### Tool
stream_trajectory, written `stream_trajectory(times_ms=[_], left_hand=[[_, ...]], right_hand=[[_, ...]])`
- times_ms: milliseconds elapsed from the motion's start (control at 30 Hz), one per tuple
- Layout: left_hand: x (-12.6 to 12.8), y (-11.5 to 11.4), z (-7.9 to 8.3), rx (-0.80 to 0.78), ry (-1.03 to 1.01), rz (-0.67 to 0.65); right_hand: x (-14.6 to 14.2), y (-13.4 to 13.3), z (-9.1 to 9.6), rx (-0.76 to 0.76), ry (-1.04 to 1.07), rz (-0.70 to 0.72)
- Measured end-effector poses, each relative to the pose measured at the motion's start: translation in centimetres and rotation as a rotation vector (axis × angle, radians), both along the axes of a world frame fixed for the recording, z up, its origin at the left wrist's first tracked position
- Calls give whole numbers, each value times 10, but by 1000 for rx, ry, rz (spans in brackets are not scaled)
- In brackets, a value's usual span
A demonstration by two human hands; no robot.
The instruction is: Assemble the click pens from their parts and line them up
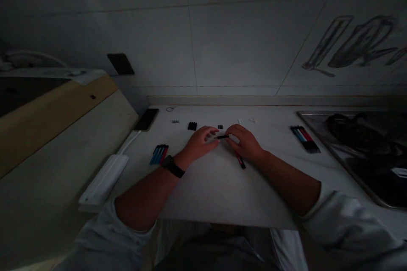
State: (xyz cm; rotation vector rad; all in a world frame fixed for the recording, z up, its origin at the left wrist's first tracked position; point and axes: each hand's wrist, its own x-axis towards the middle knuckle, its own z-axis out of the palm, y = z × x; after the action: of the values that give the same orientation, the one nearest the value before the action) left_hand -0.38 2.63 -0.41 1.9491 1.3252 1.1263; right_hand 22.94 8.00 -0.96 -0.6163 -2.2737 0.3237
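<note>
Over the middle of the white counter, my right hand point(244, 142) is closed, its fingertips pinching a small black pen part point(223, 136) with a thin tip pointing left. My left hand point(201, 140), wearing a black watch, is open close to that tip, its fingers apart and curved. A red pen barrel point(241, 161) with a dark end lies partly hidden beneath my right hand. Beyond the hands are several black pen pieces point(192, 125), tiny black pieces point(220, 127), thin white sticks point(241, 122) and small pale bits point(252, 120).
Blue and red pens point(159, 154) lie by my left wrist. More pens point(305, 139) lie at right, beside a stove point(343, 161). Small coil-like parts point(175, 121) sit at the back left. A phone point(146, 119) and white power strip point(104, 180) line the left side.
</note>
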Motion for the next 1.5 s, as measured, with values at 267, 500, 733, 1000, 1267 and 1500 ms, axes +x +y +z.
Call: stream_trajectory(times_ms=[267,500,733,1000,1267,1500], left_hand=[[-1,3,2,122,169,29],[-4,7,-3,127,169,97],[-3,9,-8,128,202,103],[-2,9,-8,114,192,104],[-5,9,-10,114,194,95],[-2,5,-6,116,190,4]], right_hand=[[0,12,0,51,-50,-106],[4,44,-21,37,-261,-284],[1,48,-34,-11,-331,-363],[6,54,-31,71,-332,-375],[6,47,-15,64,-278,-338],[1,23,-5,-284,93,-185]])
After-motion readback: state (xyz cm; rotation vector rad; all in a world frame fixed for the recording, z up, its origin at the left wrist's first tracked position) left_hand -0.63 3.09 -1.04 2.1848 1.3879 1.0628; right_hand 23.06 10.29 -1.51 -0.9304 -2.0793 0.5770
